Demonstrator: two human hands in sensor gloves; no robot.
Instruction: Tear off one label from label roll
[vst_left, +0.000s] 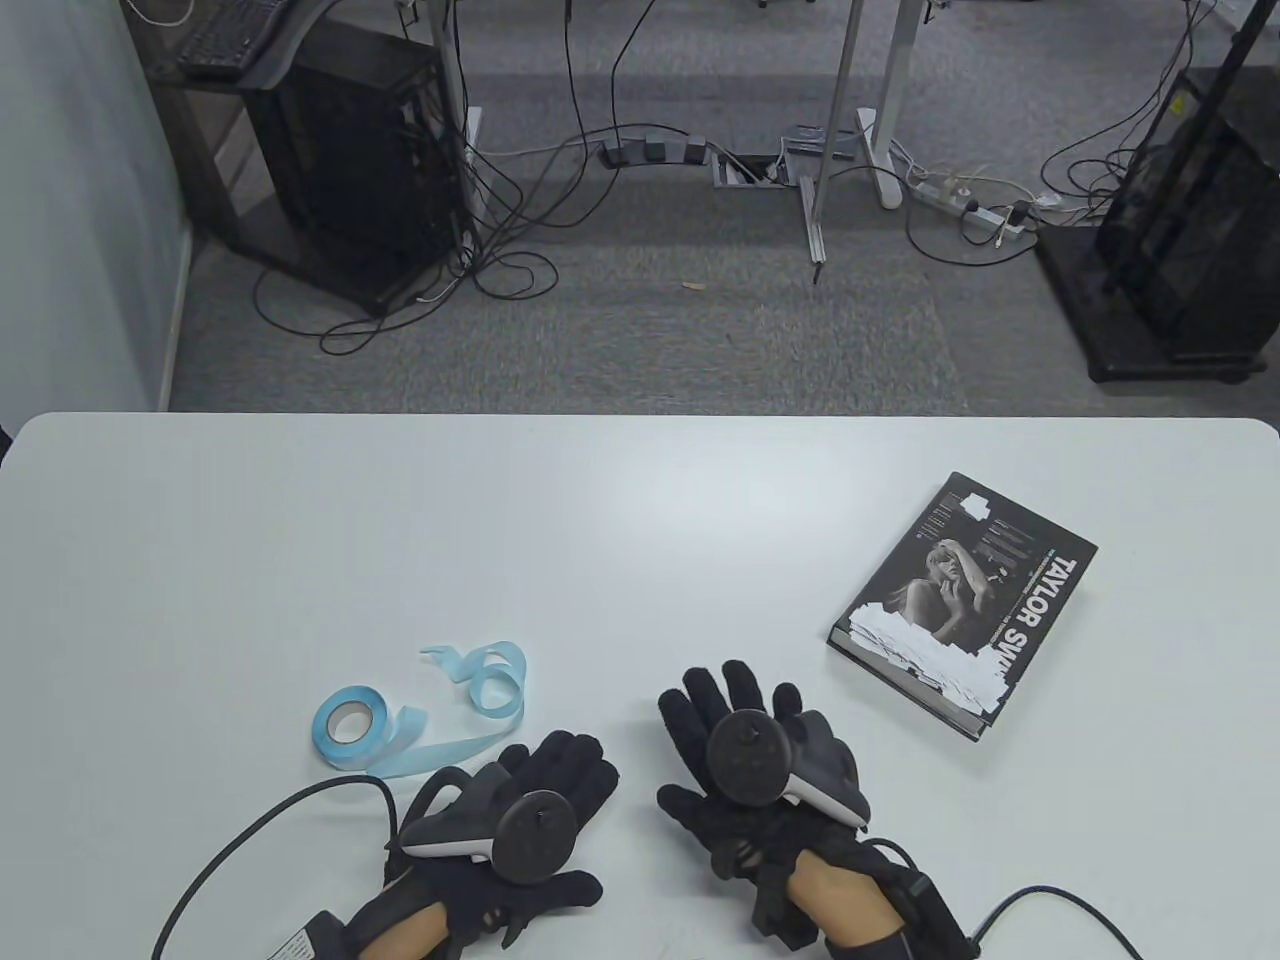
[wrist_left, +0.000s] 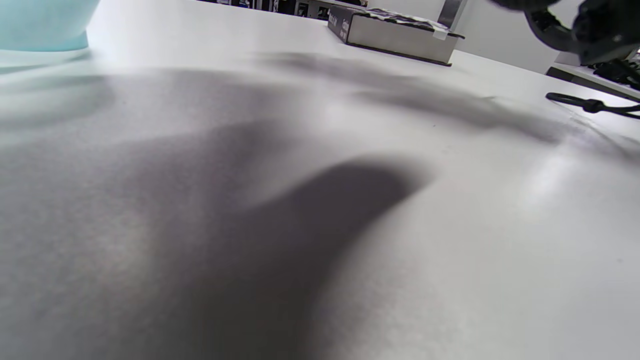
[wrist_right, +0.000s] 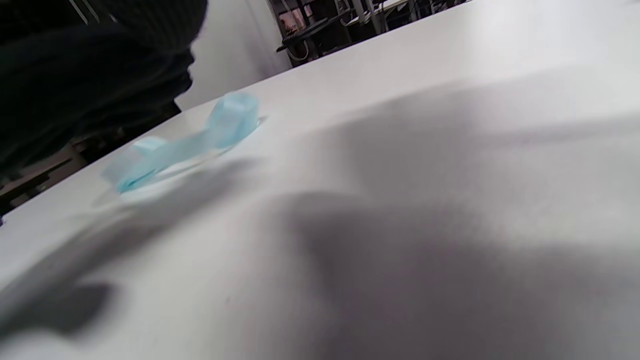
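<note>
A light blue label roll (vst_left: 350, 727) lies on the white table (vst_left: 640, 520) at the front left, with a loose strip (vst_left: 480, 690) curling off to its right. The strip also shows in the right wrist view (wrist_right: 190, 142), and a blue edge of the roll shows in the left wrist view (wrist_left: 45, 25). My left hand (vst_left: 560, 770) rests palm down on the table just right of the strip's tail, holding nothing. My right hand (vst_left: 730, 705) lies flat with fingers spread, further right, empty.
A black hardcover book (vst_left: 965, 605) lies at the right of the table, also in the left wrist view (wrist_left: 395, 35). Glove cables (vst_left: 260, 830) trail off the front edge. Beyond the far edge is carpeted floor with desks and cables.
</note>
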